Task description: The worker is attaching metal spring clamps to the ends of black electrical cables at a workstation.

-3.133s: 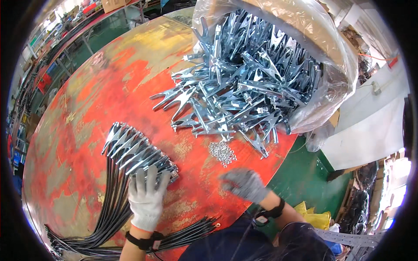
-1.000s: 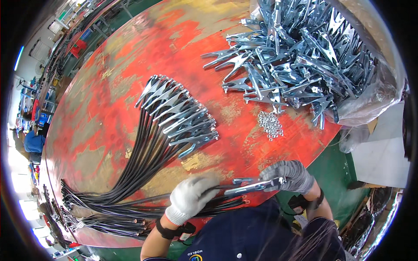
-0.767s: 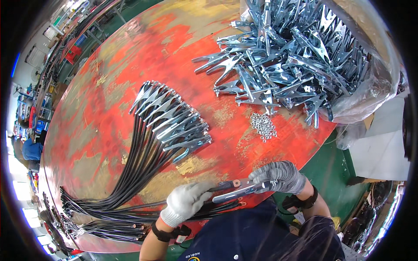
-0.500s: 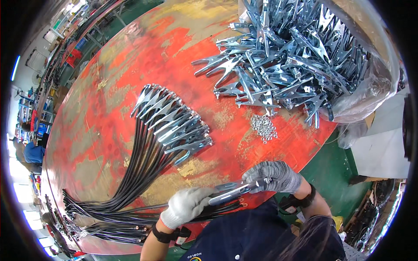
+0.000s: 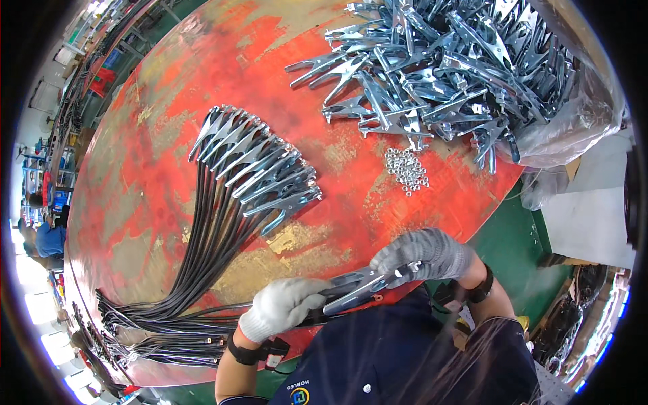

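Near the table's front edge I hold a silvery metal spring clamp with both hands. My left hand, in a white glove, is closed around the handle end. A black cable runs up to this hand from the left; whether the fingers also grip it is hidden. My right hand, in a grey knitted glove, is closed at the other end of the clamp, its fingertips at the bolt; any small part between them cannot be made out. Beyond lies a fanned row of similar clamps attached to black cables.
On the worn red table, a large heap of loose clamps spills from a clear plastic bag at the far right. A small pile of nuts lies in front of it. More cables with copper ends lie at the near left.
The view has shifted, so the table's contents sit slightly higher and further left. Both hands keep hold of the clamp, and the right fingers have shifted slightly at its bolt end.
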`<state>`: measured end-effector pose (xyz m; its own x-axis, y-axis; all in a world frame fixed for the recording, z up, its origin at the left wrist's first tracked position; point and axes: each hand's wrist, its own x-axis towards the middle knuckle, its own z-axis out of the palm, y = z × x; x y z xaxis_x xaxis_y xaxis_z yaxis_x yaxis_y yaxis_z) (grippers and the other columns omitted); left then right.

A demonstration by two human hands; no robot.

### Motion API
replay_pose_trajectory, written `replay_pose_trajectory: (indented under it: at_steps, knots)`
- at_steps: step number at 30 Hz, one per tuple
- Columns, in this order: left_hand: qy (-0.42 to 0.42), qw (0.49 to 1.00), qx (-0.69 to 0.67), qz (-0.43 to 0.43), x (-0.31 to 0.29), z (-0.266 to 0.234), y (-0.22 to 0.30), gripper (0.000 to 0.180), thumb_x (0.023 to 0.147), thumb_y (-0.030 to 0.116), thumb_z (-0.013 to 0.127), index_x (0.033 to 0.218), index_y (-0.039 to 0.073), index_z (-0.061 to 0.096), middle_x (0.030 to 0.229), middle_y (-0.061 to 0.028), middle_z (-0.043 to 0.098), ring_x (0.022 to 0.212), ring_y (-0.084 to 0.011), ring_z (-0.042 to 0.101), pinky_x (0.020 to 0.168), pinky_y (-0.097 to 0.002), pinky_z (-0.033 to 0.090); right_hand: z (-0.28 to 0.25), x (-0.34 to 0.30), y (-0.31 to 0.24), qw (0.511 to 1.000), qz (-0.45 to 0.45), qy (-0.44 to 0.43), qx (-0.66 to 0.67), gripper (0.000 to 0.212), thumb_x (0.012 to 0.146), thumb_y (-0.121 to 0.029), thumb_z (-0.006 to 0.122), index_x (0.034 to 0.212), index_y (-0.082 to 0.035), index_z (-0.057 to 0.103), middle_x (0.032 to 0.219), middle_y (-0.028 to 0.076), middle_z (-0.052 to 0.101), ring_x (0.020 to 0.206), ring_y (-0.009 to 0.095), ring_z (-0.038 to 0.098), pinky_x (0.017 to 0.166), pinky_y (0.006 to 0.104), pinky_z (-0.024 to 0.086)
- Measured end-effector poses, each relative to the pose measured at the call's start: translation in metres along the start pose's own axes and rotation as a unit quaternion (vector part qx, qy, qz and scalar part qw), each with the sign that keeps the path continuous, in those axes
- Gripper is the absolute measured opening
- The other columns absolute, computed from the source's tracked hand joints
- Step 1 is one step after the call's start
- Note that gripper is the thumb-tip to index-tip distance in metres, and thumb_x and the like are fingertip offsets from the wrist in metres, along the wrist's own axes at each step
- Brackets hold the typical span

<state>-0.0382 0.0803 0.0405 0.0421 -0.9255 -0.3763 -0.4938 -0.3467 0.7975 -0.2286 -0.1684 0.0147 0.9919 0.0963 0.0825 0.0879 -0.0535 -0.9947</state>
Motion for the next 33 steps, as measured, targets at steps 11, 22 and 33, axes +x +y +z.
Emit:
replay_pose_trajectory:
  at_steps: [11,22,33]
  knots:
    - [0.076,0.986,0.147,0.035,-0.004,0.005,0.012,0.022,0.087,0.022,0.062,0.107,0.015,0.066,0.078,-0.0099,0.066,0.073,-0.0289,0.066,0.061,-0.0417,0.050,0.020,0.021,0.003,0.994,0.061,-0.055,-0.071,0.024,0.093,-0.018,0.060,0.114,-0.007,0.061,0.108,0.009,0.065,0.100,0.025,0.064,0.089,0.0332,0.050]
    - [0.086,0.964,0.231,0.096,-0.013,-0.001,0.022,0.026,0.078,0.027,0.069,0.100,0.015,0.070,0.065,-0.0047,0.062,0.061,-0.0254,0.063,0.054,-0.0377,0.048,0.030,0.039,0.008,0.981,0.097,-0.152,-0.079,0.028,0.091,-0.017,0.060,0.118,-0.014,0.059,0.112,0.008,0.065,0.102,0.026,0.065,0.087,0.0360,0.050]
    - [0.100,0.989,0.104,-0.021,-0.028,-0.011,0.005,0.027,0.077,0.023,0.068,0.103,0.017,0.071,0.083,-0.0087,0.069,0.075,-0.0304,0.066,0.063,-0.0412,0.052,0.047,0.016,0.019,0.971,0.149,0.054,0.177,0.036,0.089,-0.018,0.070,0.123,-0.010,0.061,0.117,0.004,0.067,0.109,0.015,0.063,0.093,0.0302,0.050]
